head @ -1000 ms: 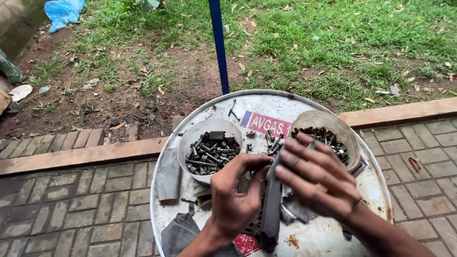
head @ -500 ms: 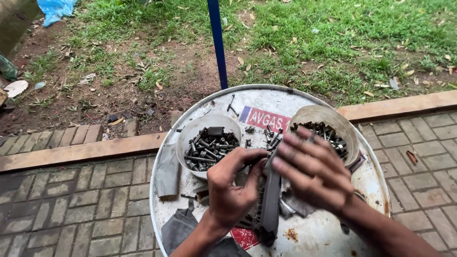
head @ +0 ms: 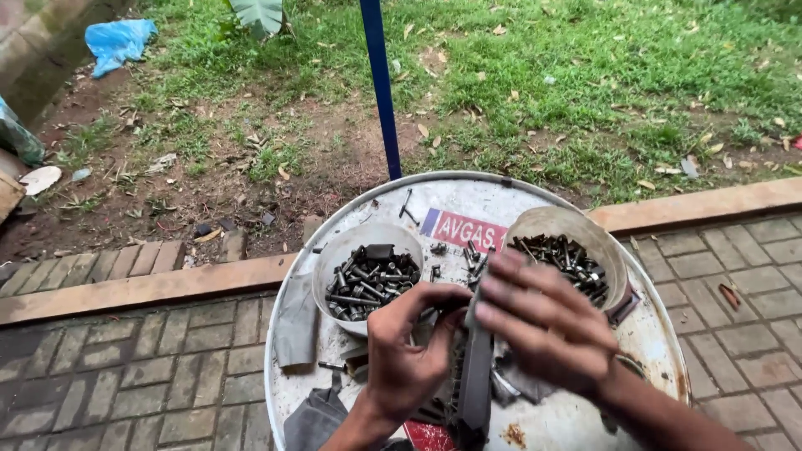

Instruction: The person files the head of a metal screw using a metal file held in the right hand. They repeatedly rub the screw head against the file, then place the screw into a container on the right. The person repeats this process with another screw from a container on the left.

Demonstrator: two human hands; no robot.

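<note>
My left hand [head: 407,363] curls its fingers around the top of a long dark metal part [head: 476,384] standing near the front edge of a round white drum top [head: 535,418]. My right hand [head: 543,326], fingers spread, rests against it. Two white bowls of bolts [head: 368,280] [head: 568,255] sit just behind.

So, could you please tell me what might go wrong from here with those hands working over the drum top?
1. The long dark part stands on end between the left hand and right hand; it could slip and knock loose bolts off the drum top.
2. The right tub sits near the drum's edge, close to the right hand; a nudge might tip its bolts onto the paving.
3. Both hands are bare among oily metal, so pinching seems possible.
</note>
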